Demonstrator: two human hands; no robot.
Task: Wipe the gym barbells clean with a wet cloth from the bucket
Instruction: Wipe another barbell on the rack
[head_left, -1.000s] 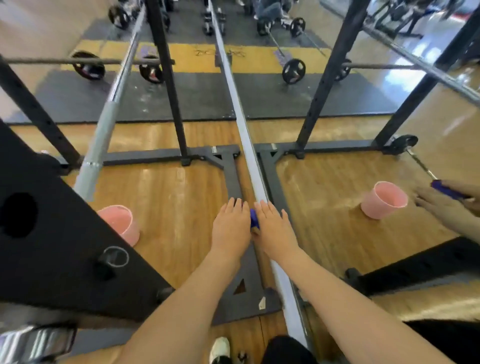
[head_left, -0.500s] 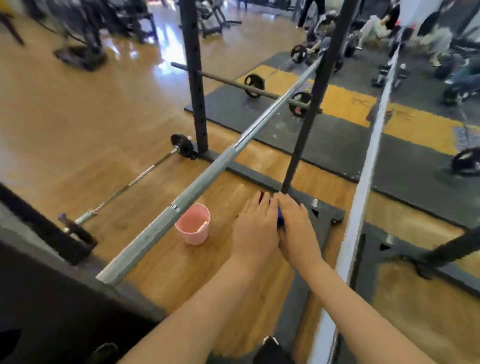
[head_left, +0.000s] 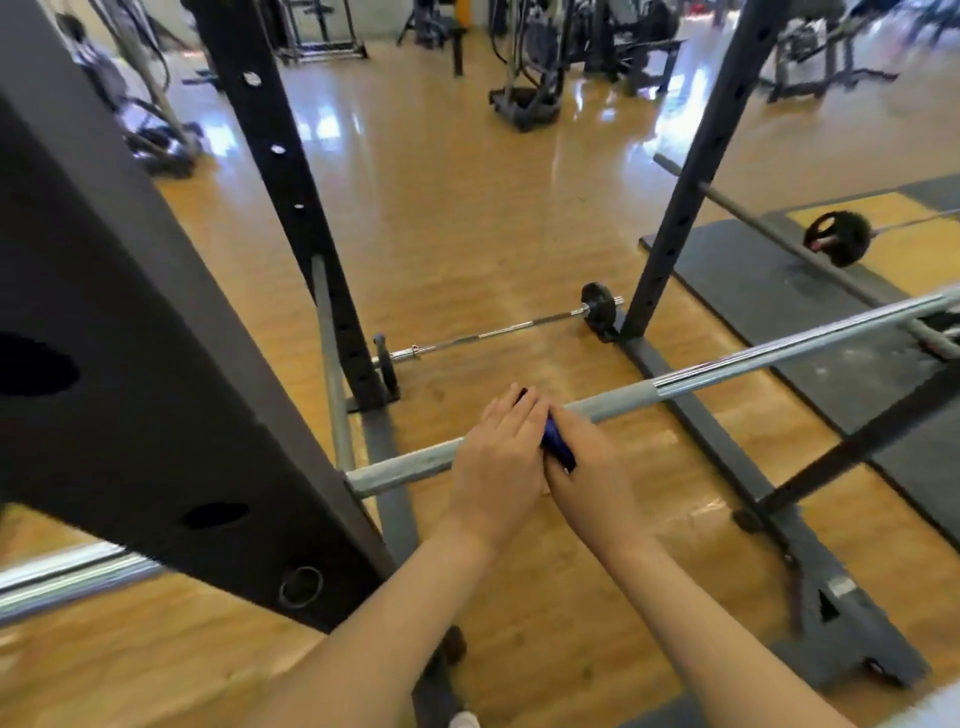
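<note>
A long barbell (head_left: 779, 356) lies across the rack, its dull grey sleeve (head_left: 405, 470) ending at the near left upright. Both my hands meet on that sleeve with a blue cloth (head_left: 558, 447) squeezed between them. My left hand (head_left: 498, 462) lies over the cloth and bar with its fingers fairly straight. My right hand (head_left: 592, 462) holds the cloth from the right side, its fingers hidden behind the left hand. No bucket is in view.
A thick black rack post (head_left: 156, 364) fills the near left; two more uprights (head_left: 291, 182) (head_left: 696, 171) stand beyond. A small barbell with plates (head_left: 498, 330) lies on the wooden floor. A black mat (head_left: 769, 291) and another loaded bar (head_left: 836, 239) are at the right.
The view has swung left and the pink bucket has left the frame. My joined hands, still with the cloth between them, have moved onto the grey sleeve of the barbell.
</note>
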